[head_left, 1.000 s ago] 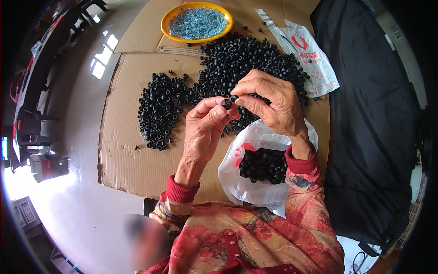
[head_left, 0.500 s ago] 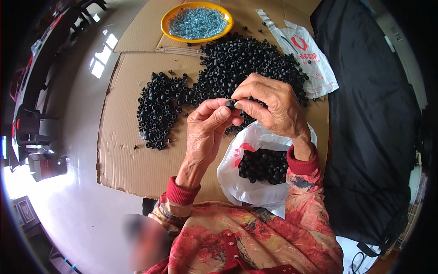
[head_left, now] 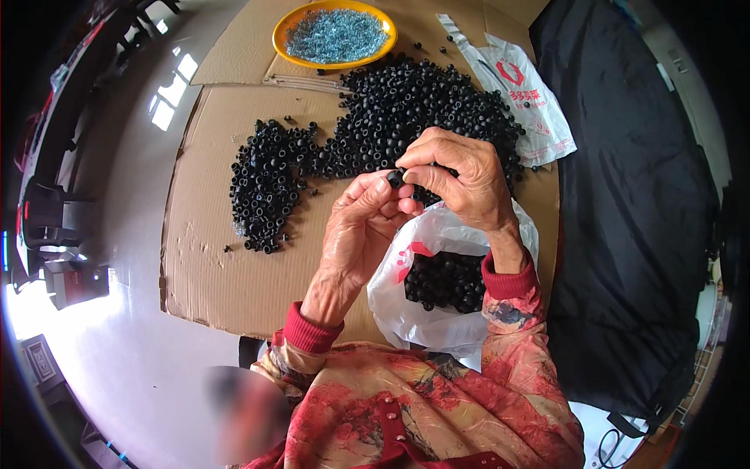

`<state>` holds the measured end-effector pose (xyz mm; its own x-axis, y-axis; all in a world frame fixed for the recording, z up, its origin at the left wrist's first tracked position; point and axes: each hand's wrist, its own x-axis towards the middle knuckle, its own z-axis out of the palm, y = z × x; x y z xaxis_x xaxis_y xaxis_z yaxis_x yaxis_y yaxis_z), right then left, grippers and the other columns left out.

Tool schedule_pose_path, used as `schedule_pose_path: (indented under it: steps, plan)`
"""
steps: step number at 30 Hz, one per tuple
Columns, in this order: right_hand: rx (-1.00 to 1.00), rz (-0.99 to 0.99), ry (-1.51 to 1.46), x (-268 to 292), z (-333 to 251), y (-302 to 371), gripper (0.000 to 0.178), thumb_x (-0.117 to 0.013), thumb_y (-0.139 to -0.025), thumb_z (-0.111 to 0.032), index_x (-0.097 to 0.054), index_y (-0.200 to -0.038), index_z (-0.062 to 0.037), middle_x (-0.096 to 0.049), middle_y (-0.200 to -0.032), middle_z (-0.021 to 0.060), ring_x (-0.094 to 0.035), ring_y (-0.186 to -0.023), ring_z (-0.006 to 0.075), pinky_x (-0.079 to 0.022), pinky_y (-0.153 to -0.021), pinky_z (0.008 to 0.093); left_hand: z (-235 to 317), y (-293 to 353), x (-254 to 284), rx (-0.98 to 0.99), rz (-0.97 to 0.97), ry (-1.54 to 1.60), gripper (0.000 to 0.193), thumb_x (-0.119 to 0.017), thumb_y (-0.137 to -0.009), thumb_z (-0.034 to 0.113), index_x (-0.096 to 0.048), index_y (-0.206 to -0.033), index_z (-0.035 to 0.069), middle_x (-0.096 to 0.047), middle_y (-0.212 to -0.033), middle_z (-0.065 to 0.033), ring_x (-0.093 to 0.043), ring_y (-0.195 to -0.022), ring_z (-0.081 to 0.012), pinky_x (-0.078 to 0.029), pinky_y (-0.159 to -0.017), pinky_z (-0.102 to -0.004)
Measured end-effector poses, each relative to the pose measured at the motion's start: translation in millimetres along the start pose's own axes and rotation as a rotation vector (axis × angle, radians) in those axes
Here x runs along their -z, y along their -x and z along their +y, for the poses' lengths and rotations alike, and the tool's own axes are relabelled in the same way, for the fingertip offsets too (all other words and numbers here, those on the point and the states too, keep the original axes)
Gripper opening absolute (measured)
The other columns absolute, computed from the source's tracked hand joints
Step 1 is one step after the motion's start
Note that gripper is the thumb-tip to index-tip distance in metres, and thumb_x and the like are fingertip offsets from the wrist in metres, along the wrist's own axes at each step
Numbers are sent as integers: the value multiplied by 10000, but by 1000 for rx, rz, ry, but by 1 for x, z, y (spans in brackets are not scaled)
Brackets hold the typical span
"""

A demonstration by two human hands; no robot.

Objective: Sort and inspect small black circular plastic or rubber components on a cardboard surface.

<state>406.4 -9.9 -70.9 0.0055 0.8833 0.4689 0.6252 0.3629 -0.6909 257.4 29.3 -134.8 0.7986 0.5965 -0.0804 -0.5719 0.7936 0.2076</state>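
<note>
Between my two hands is one small black ring-shaped piece [head_left: 395,179], its dark hollow facing up. My left hand [head_left: 361,215] pinches it between thumb and forefinger, the other fingers curled below. The fingertips of my right hand [head_left: 457,173] are closed at the same piece from the right; whether they hold a second small part there is hidden. Beyond both hands spreads a large heap of black ring-shaped pieces [head_left: 422,102], with a smaller heap [head_left: 269,180] joined to it on the left. Below my right hand, an open white plastic bag [head_left: 391,305] contains black round pieces [head_left: 445,281].
A yellow plate [head_left: 279,48] full of tiny clear-blue parts [head_left: 336,36] stands at the far edge of the cardboard [head_left: 226,289]. A flat white plastic bag [head_left: 539,117] lies at the far right. Black cloth [head_left: 625,234] covers the right side.
My left fingers have shifted slightly around the black piece, whose hollow now faces up more plainly. The whole view has moved a little; the heaps, plate and bags look the same.
</note>
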Motion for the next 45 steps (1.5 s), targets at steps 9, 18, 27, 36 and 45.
schedule_pose_path:
  steps: [9, 18, 27, 36, 45]
  plan:
    - [-21, -27, 97, 4, -9, 7, 241, -687, -706, -25, -627, -940, -19, -622, -841, 105, -616, -746, 216, -497, -666, 294, -2, 0, -1, -13, -57, -19, 156, -550, -881, 122, -543, -992, 13, -622, -931, -118, -608, -847, -219, -482, -848, -390]
    - [84, 82, 253, -6, -8, 11, 352, -733, -623, 6, -615, -952, -27, -607, -921, 107, -609, -807, 230, -501, -691, 300, -6, -1, -6, -41, 23, -14, 151, -541, -888, 128, -547, -999, 26, -608, -987, -95, -582, -922, -183, -446, -906, -378]
    - [206, 147, 304, -11, 0, 16, 287, -690, -660, 11, -593, -929, 26, -578, -901, 134, -587, -789, 274, -501, -686, 352, -12, -4, -2, -45, 46, 31, 149, -547, -883, 127, -554, -986, 20, -605, -972, -69, -581, -902, -160, -448, -904, -362]
    - [230, 162, 298, -15, 11, 18, 269, -688, -662, 21, -595, -914, 36, -575, -878, 135, -585, -765, 267, -499, -673, 352, -13, -10, -5, -42, 78, 2, 147, -541, -885, 122, -562, -981, 14, -606, -954, -57, -574, -900, -155, -451, -882, -331]
    - [313, 174, 369, -13, 11, 14, 224, -665, -688, 40, -616, -907, 38, -603, -848, 130, -606, -752, 265, -502, -653, 332, -10, -15, -8, -48, 58, -63, 127, -540, -882, 115, -575, -952, 15, -609, -880, -40, -572, -829, -137, -453, -843, -310]
